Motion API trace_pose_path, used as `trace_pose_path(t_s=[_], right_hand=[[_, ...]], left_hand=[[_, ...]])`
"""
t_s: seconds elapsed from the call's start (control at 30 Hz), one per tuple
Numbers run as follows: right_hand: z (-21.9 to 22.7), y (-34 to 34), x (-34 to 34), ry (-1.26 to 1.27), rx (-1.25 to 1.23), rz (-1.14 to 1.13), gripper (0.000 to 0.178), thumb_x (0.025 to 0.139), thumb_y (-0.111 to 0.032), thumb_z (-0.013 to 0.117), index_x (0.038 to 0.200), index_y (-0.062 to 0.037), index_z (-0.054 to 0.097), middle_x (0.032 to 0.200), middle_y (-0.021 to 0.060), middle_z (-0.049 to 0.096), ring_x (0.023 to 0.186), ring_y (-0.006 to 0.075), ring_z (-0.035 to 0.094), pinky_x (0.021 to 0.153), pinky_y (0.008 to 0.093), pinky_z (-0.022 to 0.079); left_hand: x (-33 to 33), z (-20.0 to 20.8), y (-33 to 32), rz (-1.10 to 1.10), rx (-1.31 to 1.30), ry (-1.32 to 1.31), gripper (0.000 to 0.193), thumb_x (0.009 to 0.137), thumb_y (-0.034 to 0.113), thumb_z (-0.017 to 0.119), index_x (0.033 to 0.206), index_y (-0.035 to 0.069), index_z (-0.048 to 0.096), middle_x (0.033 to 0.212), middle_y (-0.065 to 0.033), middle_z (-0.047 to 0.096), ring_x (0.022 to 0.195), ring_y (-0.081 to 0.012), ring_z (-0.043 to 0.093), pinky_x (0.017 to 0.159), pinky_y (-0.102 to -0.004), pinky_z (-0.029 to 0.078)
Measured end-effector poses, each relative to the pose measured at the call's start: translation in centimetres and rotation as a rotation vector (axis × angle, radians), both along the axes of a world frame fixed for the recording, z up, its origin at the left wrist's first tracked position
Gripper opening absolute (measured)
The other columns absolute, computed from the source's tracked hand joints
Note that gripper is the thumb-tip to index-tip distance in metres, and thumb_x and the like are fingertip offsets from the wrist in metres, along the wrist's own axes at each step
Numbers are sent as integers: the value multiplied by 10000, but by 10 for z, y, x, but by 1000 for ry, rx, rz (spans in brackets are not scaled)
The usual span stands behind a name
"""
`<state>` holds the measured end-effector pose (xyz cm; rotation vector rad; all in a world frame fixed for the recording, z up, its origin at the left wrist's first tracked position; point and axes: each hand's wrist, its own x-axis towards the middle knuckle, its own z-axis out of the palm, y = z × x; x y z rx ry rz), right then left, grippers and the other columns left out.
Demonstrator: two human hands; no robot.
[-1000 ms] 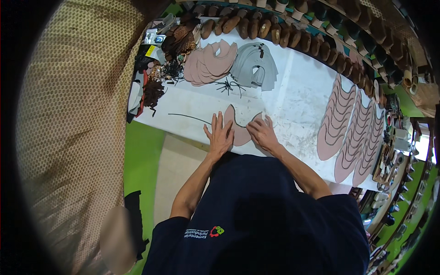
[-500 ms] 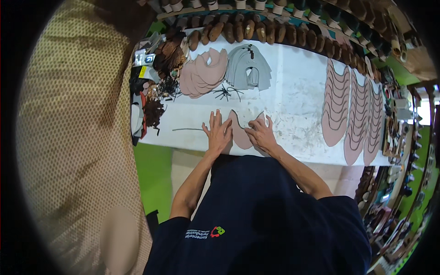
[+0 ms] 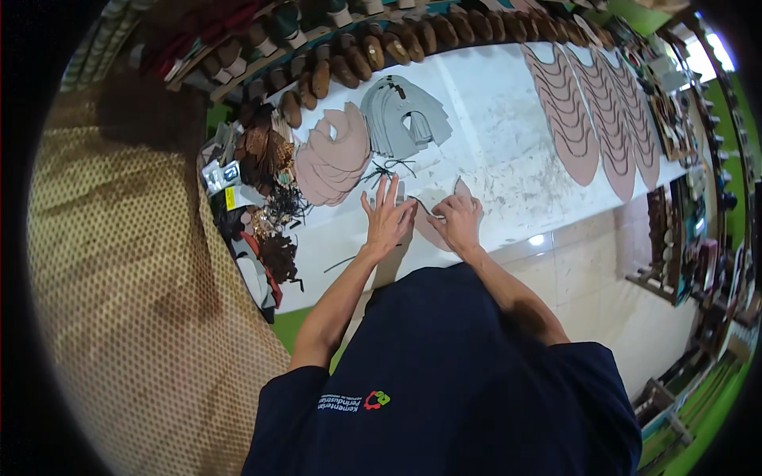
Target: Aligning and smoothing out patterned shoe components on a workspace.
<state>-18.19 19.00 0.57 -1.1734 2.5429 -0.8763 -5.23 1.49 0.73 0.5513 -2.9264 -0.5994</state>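
A pink U-shaped leather piece [image 3: 429, 231] lies near the front edge of the white table, partly hidden under my hands. A thin dark strip runs along its inner curve. My left hand [image 3: 386, 218] is at the piece's left arm, fingers stretched up and spread, with its thumb side touching the tip. My right hand [image 3: 460, 225] bends over the right arm, its thumb and forefinger pinched at the dark strip. The piece's right tip shows beyond these fingers. Left of my left wrist lies a loose thin dark strip [image 3: 339, 263].
Stacks of pink pieces [image 3: 329, 163] and grey pieces [image 3: 389, 119] lie farther back. Overlapping dark-edged pink pieces [image 3: 571, 147] fill the right end. Brown shoe lasts [image 3: 373, 51] line the far edge. Scraps and cords [image 3: 278, 258] crowd the left end. A patterned curtain [image 3: 119, 301] hangs left.
My view has turned, so the table now slants up to the right. My left fingers have straightened upward, and my right fingers have curled closer over the pink piece's edge.
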Motion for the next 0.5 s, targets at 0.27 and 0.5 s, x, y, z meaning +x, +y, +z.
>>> trace_pose_path(t_s=[0.27,0.5], right_hand=[[0,-6,25,-32,17,-192,146,875,-297,825,884,-153,806,901,5,679,1018,232,618,1066,577,311],[1,-12,32,-48,44,-223,151,900,-296,805,895,-145,802,917,11,697,1009,236,625,1074,588,293]], left_hand=[[2,-8,-19,-182,-28,-14,336,977,224,715,1297,315,759,1770,-129,232,1630,-374,171,1166,-790,126],[1,-10,-25,-210,-2,-39,310,1018,266,663,1308,325,753,1762,-139,241,1622,-380,178,1161,-794,126]])
